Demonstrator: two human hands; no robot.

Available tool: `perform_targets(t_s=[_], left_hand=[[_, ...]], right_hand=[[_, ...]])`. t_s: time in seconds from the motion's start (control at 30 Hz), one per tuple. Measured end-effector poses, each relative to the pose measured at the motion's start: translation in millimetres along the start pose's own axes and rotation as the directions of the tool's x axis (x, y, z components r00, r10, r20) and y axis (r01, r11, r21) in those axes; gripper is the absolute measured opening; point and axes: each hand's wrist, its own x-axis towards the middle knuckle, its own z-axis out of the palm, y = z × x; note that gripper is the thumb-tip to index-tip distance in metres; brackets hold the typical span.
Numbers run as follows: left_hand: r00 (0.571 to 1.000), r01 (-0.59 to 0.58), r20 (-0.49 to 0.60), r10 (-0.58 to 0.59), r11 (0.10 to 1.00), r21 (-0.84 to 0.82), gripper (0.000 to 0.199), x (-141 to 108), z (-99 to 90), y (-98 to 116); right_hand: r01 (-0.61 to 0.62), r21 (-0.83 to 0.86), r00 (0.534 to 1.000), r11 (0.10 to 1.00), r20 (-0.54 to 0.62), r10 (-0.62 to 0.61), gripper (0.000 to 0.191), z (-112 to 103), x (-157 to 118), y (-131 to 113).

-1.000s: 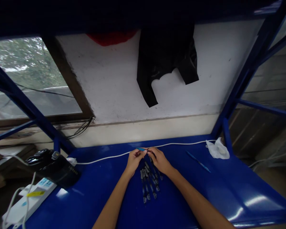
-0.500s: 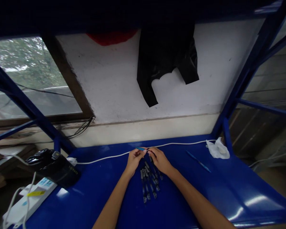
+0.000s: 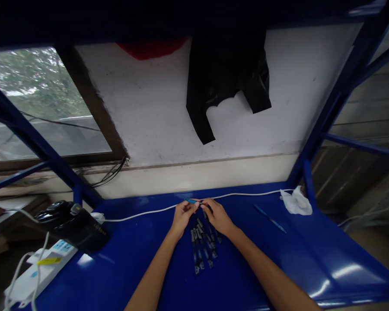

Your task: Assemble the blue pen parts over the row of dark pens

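Observation:
My left hand (image 3: pixel 182 218) is closed in a pinch around a blue pen (image 3: pixel 190 201), held just above the back part of the table. My right hand (image 3: pixel 217 217) meets it from the other side, its thumb and fingers pinched at the pen's dark end. Fingers cover much of that end, so its details are hidden. Below and between both hands lies a loose bunch of several clear-and-dark pens (image 3: pixel 198 244) on the blue table (image 3: pixel 233 268). Off to the right, a second blue pen (image 3: pixel 269 218) rests alone on the tabletop.
A white cable (image 3: pixel 152 212) runs along the table's back. Crumpled white tissue (image 3: pixel 296 202) lies at the back right. On the left are a black bottle (image 3: pixel 81 229) and a white power strip (image 3: pixel 35 276). Blue frame posts rise at both sides; black sheeting (image 3: pixel 227 73) hangs on the wall.
Almost nothing differs. Both hands stay on the blue pen in the same place, with only slight finger movement; the view has shifted a little.

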Motion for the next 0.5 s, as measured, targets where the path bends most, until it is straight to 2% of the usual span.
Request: perform_targets(t_s=[0.23, 0.33, 0.5], left_hand=[[1.000, 0.007, -0.004, -0.007, 1.000, -0.001, 0.042, -0.3, 0.2, 0.9], [1.000, 0.010, -0.008, -0.010, 1.000, -0.005, 0.041, -0.2, -0.1, 1.0], [1.000, 0.017, -0.011, -0.017, 1.000, -0.008, 0.042, 0.2, -0.7, 1.3]], right_hand=[[-0.003, -0.029, 1.000, 1.000, -0.022, 0.003, 0.016, -0.9, 0.3, -2.4], [0.011, -0.051, 1.000, 0.999, 0.000, -0.011, 0.026, -1.5, 0.7, -3.1], [-0.005, -0.030, 0.999, 1.000, -0.033, 0.004, 0.016, -0.9, 0.5, -1.2]])
